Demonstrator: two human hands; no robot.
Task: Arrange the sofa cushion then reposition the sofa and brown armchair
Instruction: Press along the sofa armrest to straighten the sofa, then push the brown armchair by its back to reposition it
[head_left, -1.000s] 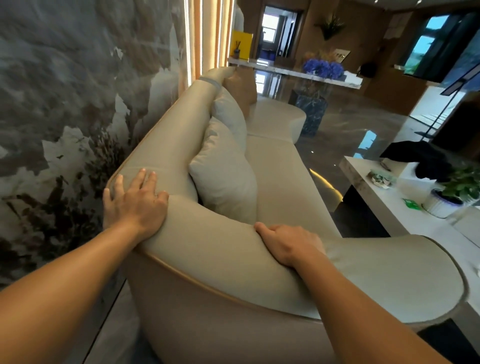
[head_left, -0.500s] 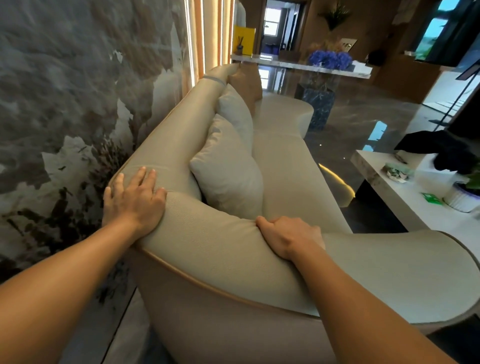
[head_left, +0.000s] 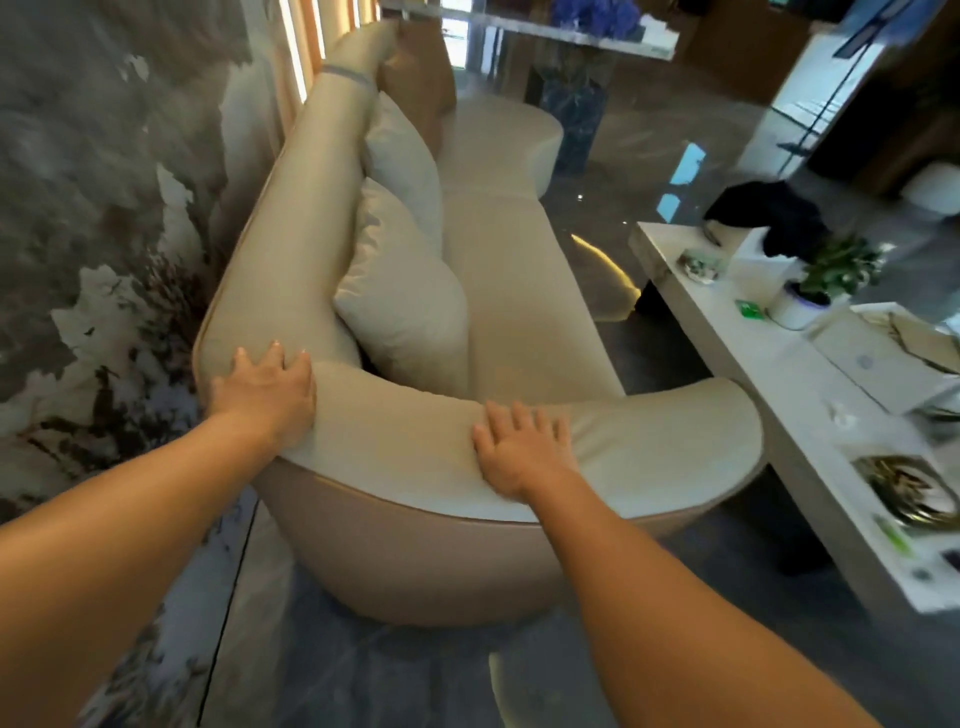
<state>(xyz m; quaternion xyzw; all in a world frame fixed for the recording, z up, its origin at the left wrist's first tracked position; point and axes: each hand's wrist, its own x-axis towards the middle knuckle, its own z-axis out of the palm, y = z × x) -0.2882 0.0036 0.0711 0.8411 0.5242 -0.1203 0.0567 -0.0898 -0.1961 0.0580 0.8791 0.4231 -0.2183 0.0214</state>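
Two hands press flat, fingers spread, on the near arm of the cream sofa (head_left: 498, 291): left hand (head_left: 267, 392) at nine o'clock on the corner, right hand (head_left: 519, 449) at centre. Two cushions (head_left: 405, 306) lean against the backrest at twelve. Beyond them a brown shape, perhaps the armchair, is cut off. At three, the white table (head_left: 769, 364) is blurred.

The right hand (head_left: 519, 447), curled over the inner edge of the sofa (head_left: 498, 291) arm a moment ago, is now lying flat with fingers spread on top of that arm. The view is pulling back and tilting down, so the sofa's rounded end and the floor (head_left: 363, 675) beneath it are now showing, along with more of the white table (head_left: 779, 374).
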